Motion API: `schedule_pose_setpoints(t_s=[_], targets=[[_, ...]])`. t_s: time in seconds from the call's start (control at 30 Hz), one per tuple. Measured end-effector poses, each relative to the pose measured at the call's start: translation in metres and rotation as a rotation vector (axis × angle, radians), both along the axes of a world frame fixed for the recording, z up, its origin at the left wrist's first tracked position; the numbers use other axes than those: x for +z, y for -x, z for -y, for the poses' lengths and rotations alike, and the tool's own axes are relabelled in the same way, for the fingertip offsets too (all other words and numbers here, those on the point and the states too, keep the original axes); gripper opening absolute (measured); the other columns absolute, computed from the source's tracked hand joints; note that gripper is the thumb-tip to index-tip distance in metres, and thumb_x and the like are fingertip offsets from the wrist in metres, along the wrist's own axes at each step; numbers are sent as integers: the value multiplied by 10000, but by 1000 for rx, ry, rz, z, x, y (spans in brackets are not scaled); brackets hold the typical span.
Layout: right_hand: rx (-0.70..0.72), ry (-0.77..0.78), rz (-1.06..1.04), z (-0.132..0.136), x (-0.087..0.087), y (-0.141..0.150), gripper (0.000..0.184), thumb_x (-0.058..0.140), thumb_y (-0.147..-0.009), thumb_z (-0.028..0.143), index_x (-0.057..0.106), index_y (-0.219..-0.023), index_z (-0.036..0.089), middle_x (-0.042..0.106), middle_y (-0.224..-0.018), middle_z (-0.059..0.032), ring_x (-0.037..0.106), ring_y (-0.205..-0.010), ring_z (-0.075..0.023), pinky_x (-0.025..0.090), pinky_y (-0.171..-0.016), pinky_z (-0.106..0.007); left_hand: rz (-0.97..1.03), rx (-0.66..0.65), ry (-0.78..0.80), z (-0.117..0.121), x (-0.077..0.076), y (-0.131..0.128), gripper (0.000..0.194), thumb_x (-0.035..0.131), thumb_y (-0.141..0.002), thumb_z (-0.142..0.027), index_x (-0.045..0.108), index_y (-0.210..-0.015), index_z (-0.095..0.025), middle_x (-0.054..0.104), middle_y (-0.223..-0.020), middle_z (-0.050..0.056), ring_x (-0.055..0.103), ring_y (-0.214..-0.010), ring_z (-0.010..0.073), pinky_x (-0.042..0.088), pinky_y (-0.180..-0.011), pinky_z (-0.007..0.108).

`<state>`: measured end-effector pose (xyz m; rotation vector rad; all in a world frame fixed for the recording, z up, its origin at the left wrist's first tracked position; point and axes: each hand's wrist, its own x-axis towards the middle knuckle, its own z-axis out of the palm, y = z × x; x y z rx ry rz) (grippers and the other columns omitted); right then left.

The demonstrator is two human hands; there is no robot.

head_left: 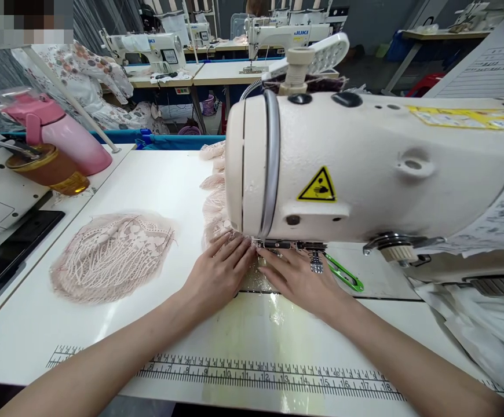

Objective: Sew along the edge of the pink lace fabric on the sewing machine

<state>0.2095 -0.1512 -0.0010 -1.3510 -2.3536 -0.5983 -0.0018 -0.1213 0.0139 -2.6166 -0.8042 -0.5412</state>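
My left hand lies flat, fingers stretched forward, on pale pink lace fabric that runs under the head of a cream sewing machine. My right hand rests flat beside it, fingers pointing left toward the presser foot, pressing the same fabric at the needle plate. The fingertips of both hands almost meet below the machine head. The needle itself is hidden by the machine. A separate rounded piece of pink lace lies on the white table to the left of my left forearm.
A printed ruler strip runs along the table's front edge. A green clip tool lies right of the presser foot. A pink bottle and brown jar sit far left. Papers hang at right. Other sewing machines stand behind.
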Motion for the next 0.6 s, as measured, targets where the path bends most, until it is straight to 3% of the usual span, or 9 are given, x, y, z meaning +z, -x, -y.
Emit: schedule_pose_setpoints(t_s=[0.23, 0.37, 0.47, 0.6], targets=[[26, 61, -75, -4, -6, -4, 423, 525, -936, 426, 563, -1323, 260, 716, -1056, -87, 643, -828, -229, 453, -920, -458, -2, 19, 39, -2, -1, 0, 336, 460, -961, -219, 611, -1217, -64, 648, -1252, 141, 594, -1203, 272, 459, -1038, 436], [53, 152, -140, -9, -9, -10, 406, 492, -948, 408, 536, -1340, 312, 706, -1081, -81, 648, -913, -258, 502, -827, -441, -11, 47, 72, -3, -1, -1, 353, 457, -959, -221, 599, -1244, -68, 641, -1264, 137, 586, -1209, 277, 448, -1043, 443], [-29, 242, -232, -11, -10, -13, 398, 474, -949, 440, 550, -1323, 326, 703, -1019, -90, 659, -913, -268, 515, -714, -397, -18, 81, 117, -2, -1, -1, 366, 441, -972, -246, 590, -1263, -82, 638, -1271, 125, 576, -1214, 281, 434, -1048, 456], [-160, 303, -361, -13, -9, -12, 370, 456, -943, 503, 653, -1156, 274, 694, -938, -100, 669, -840, -266, 506, -656, -386, -36, 158, 185, 2, 4, -1, 360, 404, -997, -293, 600, -1243, -118, 644, -1247, 120, 561, -1212, 282, 436, -1030, 467]])
